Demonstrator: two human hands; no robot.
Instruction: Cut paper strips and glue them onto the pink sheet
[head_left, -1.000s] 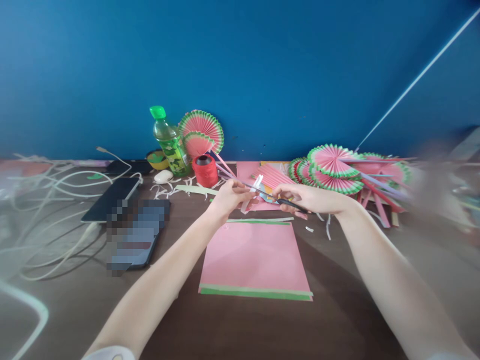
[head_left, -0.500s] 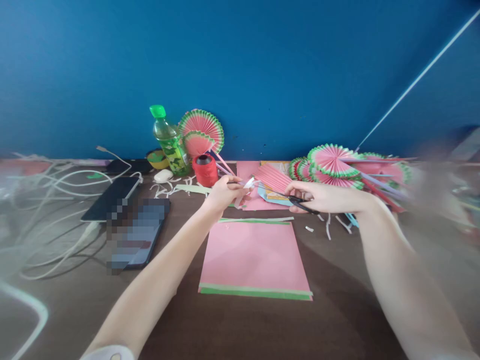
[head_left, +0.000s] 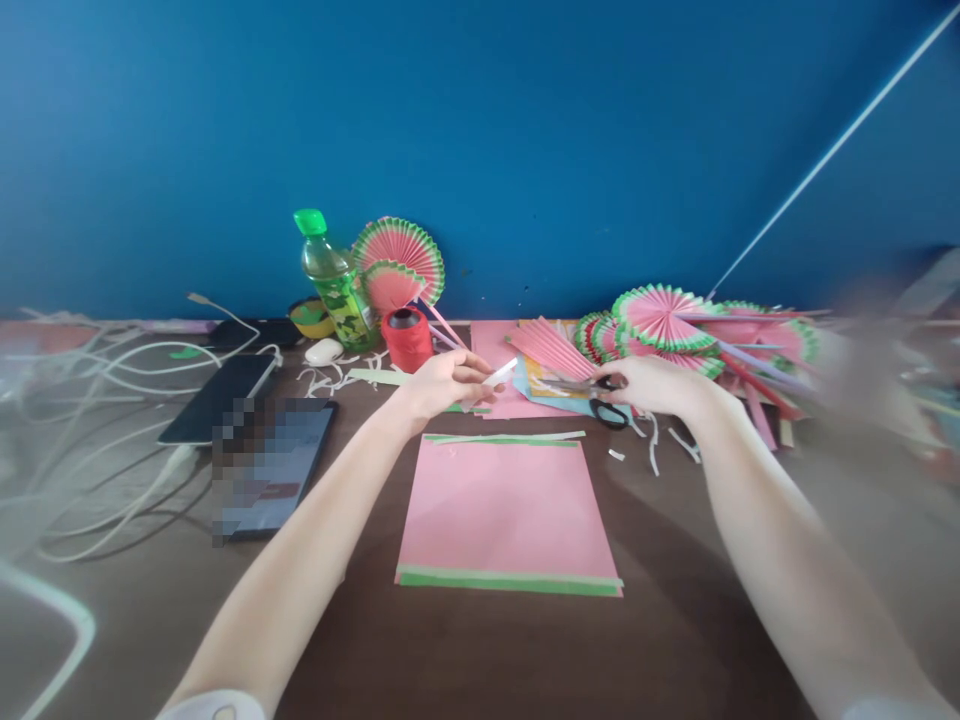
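Observation:
My left hand [head_left: 442, 383] is closed in a pinch on a small white paper strip [head_left: 501, 372], held just above the brown table. My right hand [head_left: 654, 385] rests on black-handled scissors [head_left: 609, 411] that lie on the table beside a folded pink pleated paper [head_left: 551, 348]; its fingers curl over the handles. A pink sheet with green edges [head_left: 510, 510] lies flat in front of me, between my forearms.
A green-capped bottle [head_left: 334, 280], a red thread spool [head_left: 406, 338] and pink-green paper fans [head_left: 400, 262] stand at the blue wall. More fans [head_left: 667, 325] are piled at the right. Two phones [head_left: 266, 465] and white cables [head_left: 112, 400] lie at the left.
My right hand has moved right and lowered the scissors onto the table. My left hand has drawn the white strip away from the blades and slightly down.

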